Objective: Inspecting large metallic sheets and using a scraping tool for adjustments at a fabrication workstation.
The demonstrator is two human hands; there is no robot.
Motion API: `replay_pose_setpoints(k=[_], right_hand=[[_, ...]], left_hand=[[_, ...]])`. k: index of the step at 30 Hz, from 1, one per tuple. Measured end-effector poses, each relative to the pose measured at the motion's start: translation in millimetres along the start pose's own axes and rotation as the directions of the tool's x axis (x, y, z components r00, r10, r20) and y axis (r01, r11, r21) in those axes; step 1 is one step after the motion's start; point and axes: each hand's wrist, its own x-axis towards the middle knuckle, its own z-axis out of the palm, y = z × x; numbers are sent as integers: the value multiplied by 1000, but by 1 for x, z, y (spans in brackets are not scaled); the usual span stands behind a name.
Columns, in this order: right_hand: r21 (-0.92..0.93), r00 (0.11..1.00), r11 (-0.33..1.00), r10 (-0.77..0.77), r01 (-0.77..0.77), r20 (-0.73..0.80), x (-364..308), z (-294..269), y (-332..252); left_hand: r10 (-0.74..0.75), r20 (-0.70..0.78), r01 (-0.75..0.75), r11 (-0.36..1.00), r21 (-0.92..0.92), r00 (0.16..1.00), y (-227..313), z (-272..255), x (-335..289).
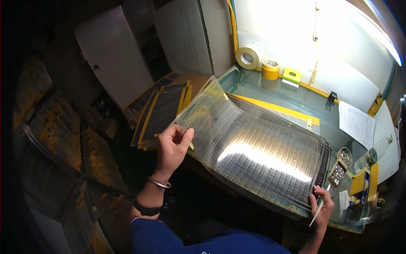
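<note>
Person lifts a clear printed film sheet (253, 144) off the lit glass tabletop (296, 99), 1 hand per end.

Left hand (171, 148) pinches the film's left edge, fingers closed on it; right hand (323, 207) grips the near right corner w/ a thin white tool (318, 210). Next likely needs a level lift, clear of tape rolls (258, 61) at the far edge & parts trays (340, 167) by the right edge.

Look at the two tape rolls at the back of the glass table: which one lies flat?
The smaller yellow tape roll lies flat, hole upward. The larger cream tape roll beside it stands tilted on edge, hole facing outward.

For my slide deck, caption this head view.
Left hand and right hand lift a printed transparent sheet over a glass-topped table.
</note>
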Motion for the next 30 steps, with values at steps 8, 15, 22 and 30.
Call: replay_pose_setpoints(k=[8, 15, 22, 30], right_hand=[[-5, 1000, 1000, 11, -11, -15, -2, 1, 6], [0, 999, 999, 39, -39, 1, -2, 1, 8], [-15, 999, 999, 45, -45, 12, -2, 0, 8], [-35, 999, 999, 32, -31, 9, -2, 1, 8]], left_hand=[[-157, 9, 154, 959, -239, 988, -42, 9, -2], [-222, -23, 206, 933, -295, 975, -9, 4, -11], [-163, -3, 151, 915, -373, 987, -2, 2, -10], [-190, -6, 177, 927, -330, 982, -1, 1, -13]])
